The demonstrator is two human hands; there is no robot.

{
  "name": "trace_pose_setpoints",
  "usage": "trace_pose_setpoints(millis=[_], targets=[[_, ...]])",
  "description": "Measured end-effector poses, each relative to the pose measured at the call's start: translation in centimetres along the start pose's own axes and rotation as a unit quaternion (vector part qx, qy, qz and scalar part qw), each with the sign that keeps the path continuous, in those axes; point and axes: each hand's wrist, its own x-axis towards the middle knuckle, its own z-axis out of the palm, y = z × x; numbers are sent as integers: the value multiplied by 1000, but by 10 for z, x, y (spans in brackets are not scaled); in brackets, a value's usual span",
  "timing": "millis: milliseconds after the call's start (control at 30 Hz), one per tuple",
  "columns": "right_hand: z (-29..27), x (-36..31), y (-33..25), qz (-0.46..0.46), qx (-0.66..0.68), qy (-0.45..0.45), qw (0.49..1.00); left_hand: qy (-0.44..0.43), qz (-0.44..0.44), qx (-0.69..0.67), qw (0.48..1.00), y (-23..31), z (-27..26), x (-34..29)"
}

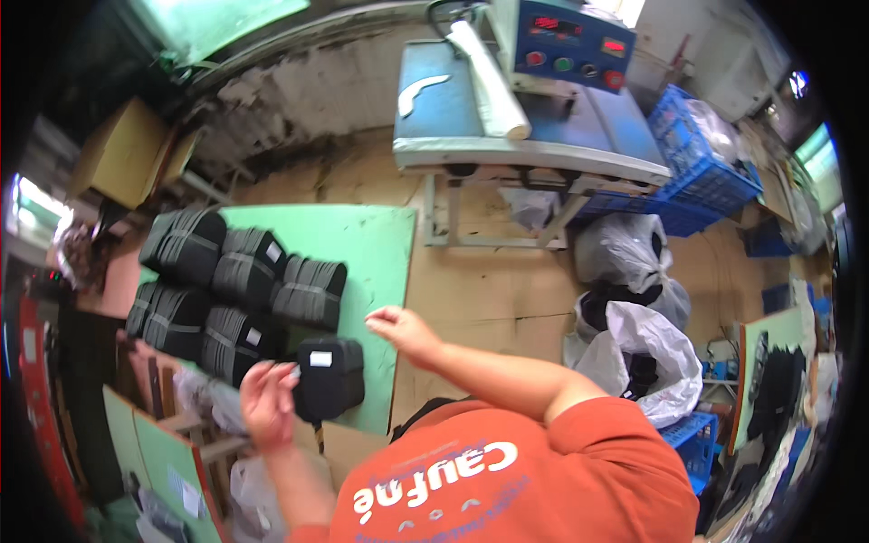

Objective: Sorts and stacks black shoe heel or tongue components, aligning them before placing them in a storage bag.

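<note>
A black, strapped bundle of flat pieces (pixel 331 376) with a white label on top lies near the front of a green tabletop (pixel 376 271). My left hand (pixel 269 403) is just left of this bundle, fingers curled together, a small pale bit at the fingertips. To the bundle's upper right, above the table's right edge, my right hand (pixel 405 335) has its fingertips pinched together. What it holds, if anything, is too small to make out. Several similar black bundles (pixel 312 290) stand in two rows behind and left, bound with grey straps; some carry white labels.
A blue machine table (pixel 453 109) with a control box (pixel 570 45) and a white roll (pixel 489 81) stands ahead. Blue crates (pixel 701 154) are beyond its right side. Plastic sacks (pixel 656 353) sit on the floor at right. A cardboard box (pixel 122 154) is far left.
</note>
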Motion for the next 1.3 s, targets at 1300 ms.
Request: trace_pose_setpoints(millis=[1300], targets=[[-410,33,-91,-76,533,261,801,-272,-235,-205,910,-158,241,-26]])
